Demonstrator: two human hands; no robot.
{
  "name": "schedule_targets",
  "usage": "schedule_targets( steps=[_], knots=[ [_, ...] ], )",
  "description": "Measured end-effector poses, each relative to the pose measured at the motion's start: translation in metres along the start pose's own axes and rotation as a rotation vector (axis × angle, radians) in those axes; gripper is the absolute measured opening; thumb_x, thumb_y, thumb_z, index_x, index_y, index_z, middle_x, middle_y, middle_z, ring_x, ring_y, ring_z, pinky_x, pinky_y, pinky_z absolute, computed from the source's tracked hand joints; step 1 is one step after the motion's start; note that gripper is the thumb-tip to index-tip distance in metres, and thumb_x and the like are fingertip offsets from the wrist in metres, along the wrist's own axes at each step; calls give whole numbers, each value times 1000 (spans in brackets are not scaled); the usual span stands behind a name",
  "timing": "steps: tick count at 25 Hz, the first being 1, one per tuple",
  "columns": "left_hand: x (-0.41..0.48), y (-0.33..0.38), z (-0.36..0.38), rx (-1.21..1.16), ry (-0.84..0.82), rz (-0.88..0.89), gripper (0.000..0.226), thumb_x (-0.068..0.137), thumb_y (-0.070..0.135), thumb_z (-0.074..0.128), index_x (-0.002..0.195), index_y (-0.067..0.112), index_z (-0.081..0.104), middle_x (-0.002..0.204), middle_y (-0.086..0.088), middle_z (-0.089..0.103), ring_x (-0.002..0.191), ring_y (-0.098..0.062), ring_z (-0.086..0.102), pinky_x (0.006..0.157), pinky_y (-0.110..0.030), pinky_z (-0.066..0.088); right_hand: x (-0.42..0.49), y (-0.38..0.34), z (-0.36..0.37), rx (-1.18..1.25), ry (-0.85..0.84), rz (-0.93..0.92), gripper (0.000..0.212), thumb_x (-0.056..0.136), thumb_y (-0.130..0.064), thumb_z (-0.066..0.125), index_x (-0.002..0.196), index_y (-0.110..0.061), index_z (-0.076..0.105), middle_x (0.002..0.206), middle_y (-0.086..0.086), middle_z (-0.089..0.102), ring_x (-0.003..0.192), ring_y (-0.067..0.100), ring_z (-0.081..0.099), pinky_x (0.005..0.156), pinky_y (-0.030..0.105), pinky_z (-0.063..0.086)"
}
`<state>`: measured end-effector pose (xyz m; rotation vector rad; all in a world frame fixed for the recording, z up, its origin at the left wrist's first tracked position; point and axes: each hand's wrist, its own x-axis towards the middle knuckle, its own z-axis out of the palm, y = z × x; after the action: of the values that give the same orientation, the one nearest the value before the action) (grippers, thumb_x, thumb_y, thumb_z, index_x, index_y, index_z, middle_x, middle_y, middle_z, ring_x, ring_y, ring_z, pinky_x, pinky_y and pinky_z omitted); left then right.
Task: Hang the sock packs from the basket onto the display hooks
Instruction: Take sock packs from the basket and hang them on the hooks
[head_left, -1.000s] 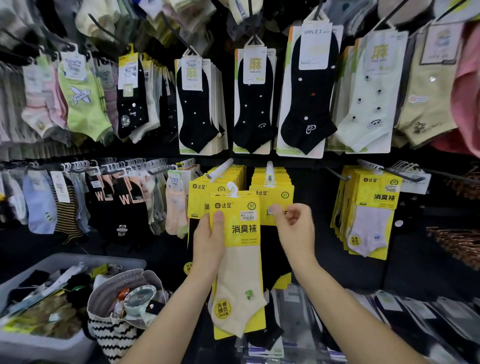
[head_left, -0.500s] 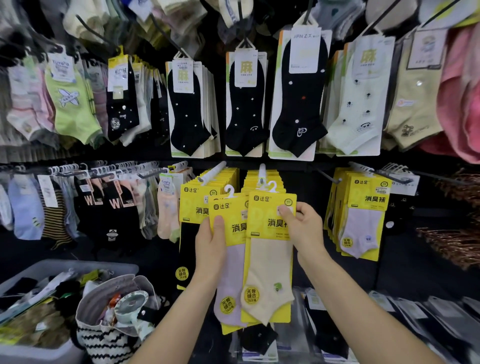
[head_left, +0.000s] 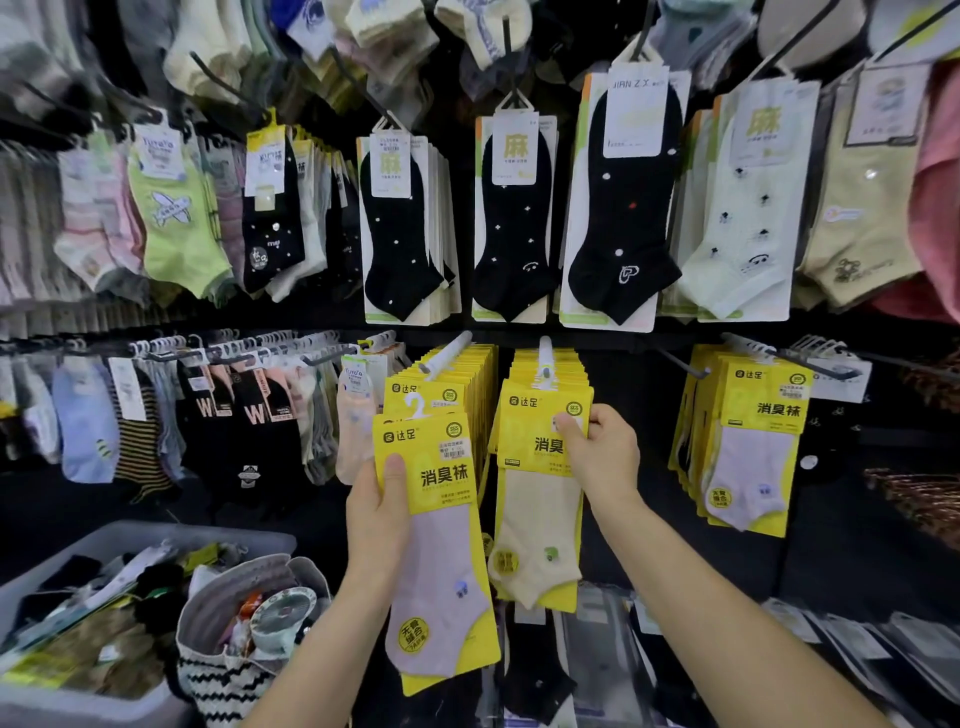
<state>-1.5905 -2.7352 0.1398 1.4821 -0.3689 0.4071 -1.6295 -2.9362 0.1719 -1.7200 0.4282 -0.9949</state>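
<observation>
- Dark shop wall, crowded with hanging socks: black sock packs (head_left: 400, 228) run along the upper row, and striped and pastel pairs hang on the left of the lower rail.
- Two white display hooks stick out at mid-height. The left hook (head_left: 448, 352) and the right hook (head_left: 545, 356) each carry a thick stack of yellow-carded packs.
- More yellow packs (head_left: 753, 441) hang well apart to the right.
- At lower left sits a grey basket (head_left: 156, 538) of loose packs, with a striped bag (head_left: 228, 675) just beside it (zigzag pattern, stuffed with odds and ends).
- The left hand (head_left: 379, 519) grips a lilac sock pack (head_left: 441, 551) upright by its left edge, thumb on the front of the yellow card and fingers behind. The pack covers the lower part of the left stack, and its white hanger loop is clear of any hook.
- The right hand (head_left: 605, 457) pinches the header of a cream sock pack (head_left: 537, 499), thumb across the front and fingers curled round the right edge. This pack sits at the front of the right stack, hanger at the hook's tip (whether it is threaded on, I cannot tell).
- Both forearms reach up from the bottom of the view.
</observation>
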Motion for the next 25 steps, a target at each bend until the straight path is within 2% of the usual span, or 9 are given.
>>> schedule_targets(
  steps=[3, 5, 7, 9, 12, 15, 17, 19, 25],
  knots=[
    [-7, 11, 7, -32, -46, 49, 45, 100, 20, 39, 83, 56, 60, 79, 19, 67, 77, 6, 63, 61, -6, 46, 0, 3, -1, -24, -2, 19, 28, 84, -34, 65, 86, -7, 61, 86, 13, 71, 80, 27, 67, 69, 41, 54],
    [-7, 11, 14, -31, -51, 49, 32, 100, 19, 39, 87, 39, 61, 76, 18, 66, 69, 13, 60, 57, -3, 43, -2, 8, -7, -86, -34, 29, 27, 83, -41, 65, 83, -13, 64, 82, 2, 70, 76, 14, 65, 62, 28, 49],
    [-5, 9, 20, -37, -51, 20, 21, 99, 20, 39, 89, 17, 58, 79, 11, 63, 68, 5, 60, 56, -6, 42, -4, 15, -13, -142, -89, 36, 27, 85, -41, 63, 84, -15, 67, 84, -1, 70, 77, 11, 63, 62, 23, 46],
    [-6, 8, 26, -45, -63, 4, 23, 99, 22, 39, 92, 10, 57, 83, 6, 62, 73, -5, 58, 59, -11, 44, -6, 20, -21, -155, -102, 62, 26, 86, -39, 63, 88, -13, 66, 85, -1, 69, 80, 13, 63, 66, 25, 48],
    [-10, 11, 35, -82, -90, -20, 22, 99, 23, 41, 93, 12, 58, 87, 3, 64, 76, -7, 59, 64, -15, 46, -15, 18, -32, -109, -6, 24, 28, 81, -44, 66, 87, -18, 55, 79, -6, 57, 73, 8, 54, 58, 20, 39],
    [-16, 19, 47, -102, -130, -23, 18, 97, 25, 44, 87, 19, 58, 89, 4, 65, 79, -3, 60, 68, -13, 48, -26, 5, -27, -50, -159, -41, 30, 76, -52, 66, 82, -25, 54, 82, -6, 60, 75, 6, 56, 59, 20, 40],
    [-19, 23, 55, -123, -162, -29, 12, 95, 26, 49, 89, 23, 59, 93, 4, 67, 86, -8, 62, 76, -23, 51, -30, -3, -20, -25, -243, -61, 25, 77, -46, 69, 81, -24, 59, 82, -5, 64, 75, 9, 60, 61, 24, 47],
    [-21, 26, 60, -137, -172, -47, 6, 93, 27, 54, 92, 28, 59, 97, 7, 67, 91, -9, 63, 79, -27, 52, -29, -7, -20, 47, -244, -59, 14, 81, -33, 70, 81, -21, 63, 84, 1, 70, 80, 16, 66, 70, 34, 55],
    [-13, 16, 47, -86, -79, -72, 24, 98, 26, 42, 84, 15, 57, 86, 3, 62, 79, -12, 55, 68, -25, 45, -16, -6, -36, 141, -105, 7, 8, 87, -23, 64, 80, -25, 61, 85, 1, 73, 77, 12, 69, 70, 34, 57]
  ],
)
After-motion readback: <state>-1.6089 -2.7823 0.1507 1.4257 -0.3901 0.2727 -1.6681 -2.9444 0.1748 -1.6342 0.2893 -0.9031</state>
